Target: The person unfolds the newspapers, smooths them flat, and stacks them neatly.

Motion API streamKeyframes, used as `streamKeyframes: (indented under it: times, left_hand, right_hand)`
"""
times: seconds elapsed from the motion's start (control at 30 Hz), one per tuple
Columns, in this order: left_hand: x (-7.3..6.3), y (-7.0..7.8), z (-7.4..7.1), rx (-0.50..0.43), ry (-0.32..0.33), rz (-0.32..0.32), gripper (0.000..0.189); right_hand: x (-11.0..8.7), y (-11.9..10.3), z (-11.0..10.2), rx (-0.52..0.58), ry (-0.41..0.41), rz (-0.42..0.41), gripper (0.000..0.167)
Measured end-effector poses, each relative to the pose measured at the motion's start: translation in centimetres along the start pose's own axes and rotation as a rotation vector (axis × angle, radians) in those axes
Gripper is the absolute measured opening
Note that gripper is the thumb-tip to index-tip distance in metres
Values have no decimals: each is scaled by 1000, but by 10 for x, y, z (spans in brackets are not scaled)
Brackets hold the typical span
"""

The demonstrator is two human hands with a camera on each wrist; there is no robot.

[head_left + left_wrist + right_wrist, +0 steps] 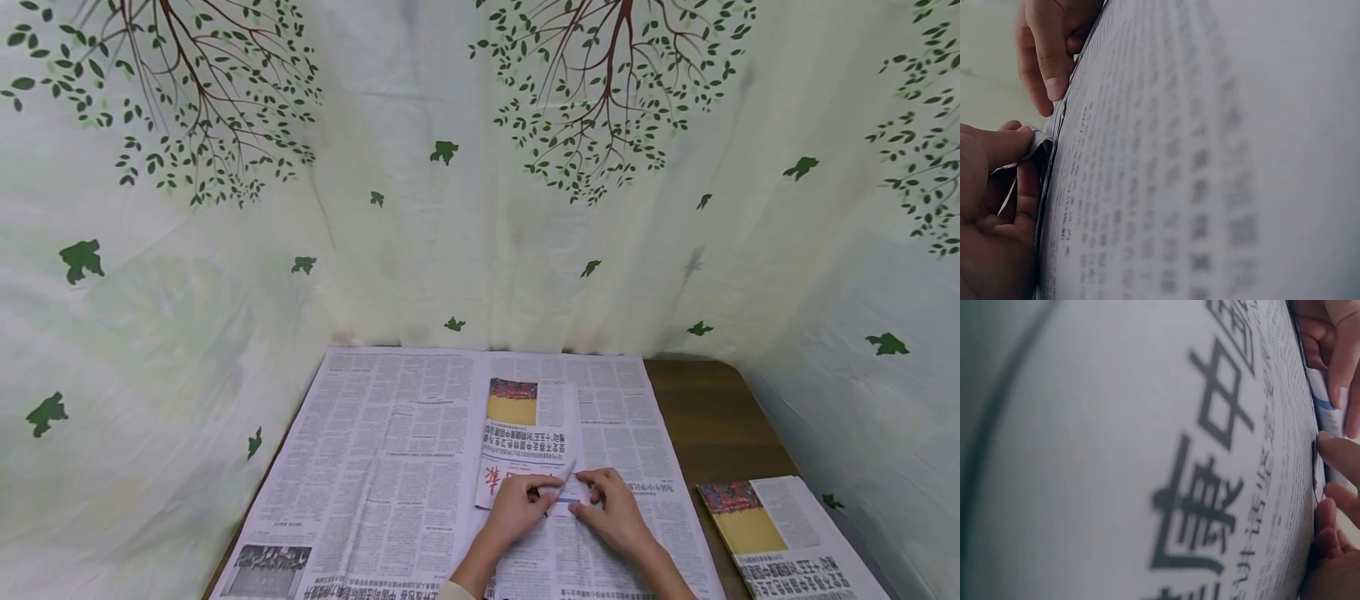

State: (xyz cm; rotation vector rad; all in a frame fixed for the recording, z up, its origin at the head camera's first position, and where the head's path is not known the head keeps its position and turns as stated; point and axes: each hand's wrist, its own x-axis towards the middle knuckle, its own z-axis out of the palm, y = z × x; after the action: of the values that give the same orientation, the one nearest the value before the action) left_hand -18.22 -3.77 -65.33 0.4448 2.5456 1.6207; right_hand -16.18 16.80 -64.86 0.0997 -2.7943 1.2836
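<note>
Noted nearest, at the bottom of the head view, a pale cuff (pixel 453 592) at the left wrist. Saw a dark printed photo (pixel 266 571) low on the left, part of the spread newspaper sheets (pixel 405 442). Found at near right a second newspaper (pixel 787 542), folded, with a red-and-yellow picture in its corner, lying just beside the sheets and cut off by the frame.

Farther in, observed the left hand (pixel 517 504) closed narrow, thumb and fingers pinching a turned-up flap (pixel 567 472) at the near end of the folded newspaper (pixel 525 446). Confirmed in the left wrist view: paper bent between thumb and fingers. Marked the right hand (pixel 617 508) close opposite, fingertips at the flap's right side, thumb and forefinger slightly apart; could not tell grip from mere touch. In the right wrist view, made out a blue band on the paper under the left hand's fingers, with big black characters filling the foreground.

Placed the folded newspaper flat on the spread sheets, right of their middle, red lettering near the left hand, red-and-yellow picture at its far end. Beyond, traced the sheets to the far edge of the surface (pixel 705 408), bare brown at far right. Farthest, recorded a pale cloth (pixel 420 250) printed with green leaves and branches.
</note>
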Motion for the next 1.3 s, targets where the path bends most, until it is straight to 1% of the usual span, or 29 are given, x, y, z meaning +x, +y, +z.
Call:
streamKeyframes:
  times: [0.07, 0.2, 0.33, 0.4, 0.43, 0.5, 0.6, 0.67, 0.73, 0.83, 0.93, 1.03, 1.1, 1.23, 1.3]
  left_hand:
    - [0, -1, -1, -15, -2, 1, 23]
    - [0, -2, -3, -72, -6, -22, 20]
    - [0, -2, -4, -131, -16, -48, 19]
    - [0, -3, -4, -146, -16, -43, 19]
    - [0, -3, -4, -148, -16, -38, 19]
    - [0, -3, -4, -147, -12, -23, 19]
    - [0, -4, -4, -126, -4, -6, 19]
    - [0, -4, -4, -108, -2, -2, 19]
    - [0, -4, -4, -88, -5, -5, 19]
    - [0, -4, -4, -64, -9, 1, 18]
    - [0, -5, -4, -46, -1, 27, 18]
    - [0, -4, -4, -16, 10, 64, 19]
    - [-1, -4, -4, 4, 15, 90, 20]
    - [-2, -2, -5, 78, 37, 149, 20]
    - [-3, -2, -7, 105, 53, 160, 19]
  right_hand:
    - [0, -1, 1, -5, -5, -6, 53]
    - [0, -7, 3, -23, -16, 22, 67]
    - [2, -13, 5, -78, -9, 98, 86]
    - [5, -17, 6, -97, -2, 140, 91]
    - [7, -18, 6, -97, 2, 158, 91]
    - [10, -21, 6, -73, 15, 186, 85]
    - [14, -23, 6, -9, 17, 203, 63]
    - [14, -23, 6, 21, 8, 201, 45]
    - [14, -21, 5, 42, -13, 193, 30]
    - [12, -18, 4, 79, -25, 178, 16]
    - [11, -14, 2, 103, -7, 166, 12]
    - [9, -10, 0, 98, 31, 141, 15]
    - [8, -8, -1, 101, 42, 139, 18]
    - [7, -6, -4, 145, 44, 180, 18]
    - [7, -5, -6, 158, 43, 188, 17]
